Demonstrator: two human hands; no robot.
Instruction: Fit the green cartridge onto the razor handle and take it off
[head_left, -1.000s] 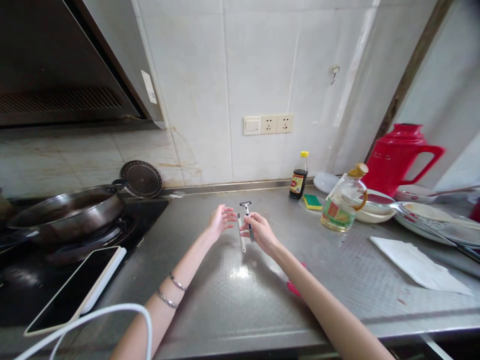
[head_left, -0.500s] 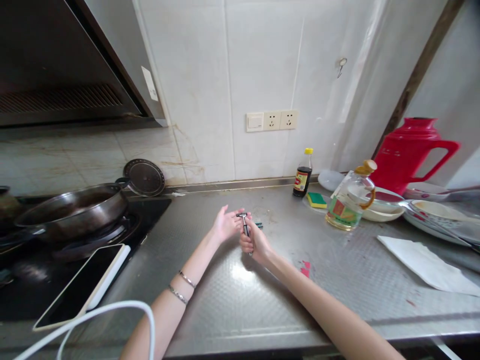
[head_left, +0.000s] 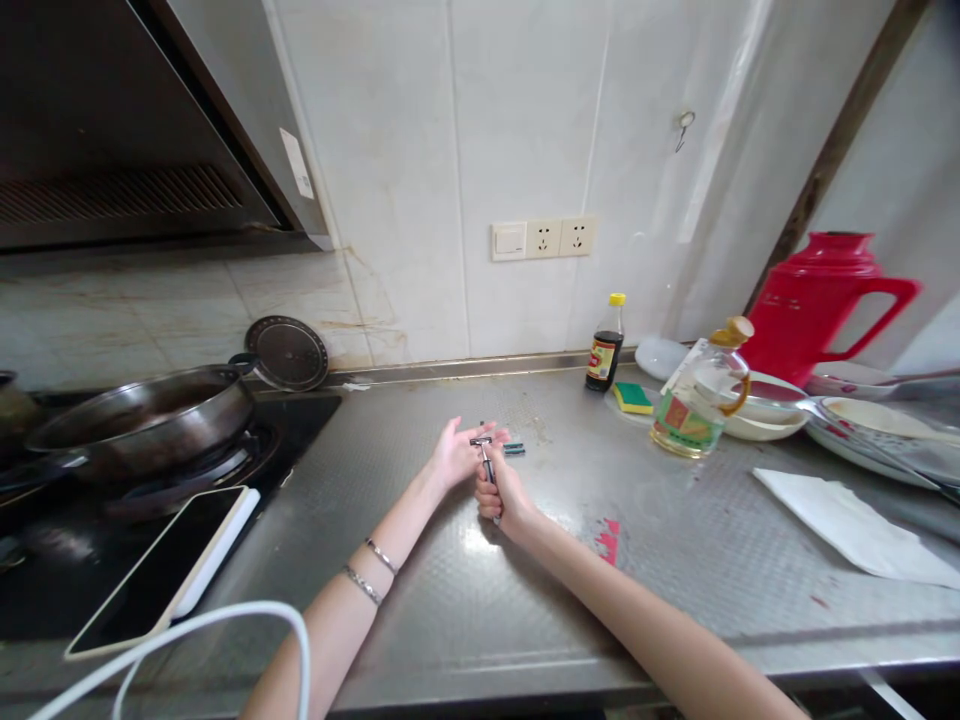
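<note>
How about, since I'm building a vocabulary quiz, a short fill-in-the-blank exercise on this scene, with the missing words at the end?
1. The right hand holds the razor by its ____.
2. The bracelets are worn on the person's ____ arm.
3. The thermos is coloured ____.
4. The sponge is yellow below and ____ on top.

Missing words: handle; left; red; green.
</note>
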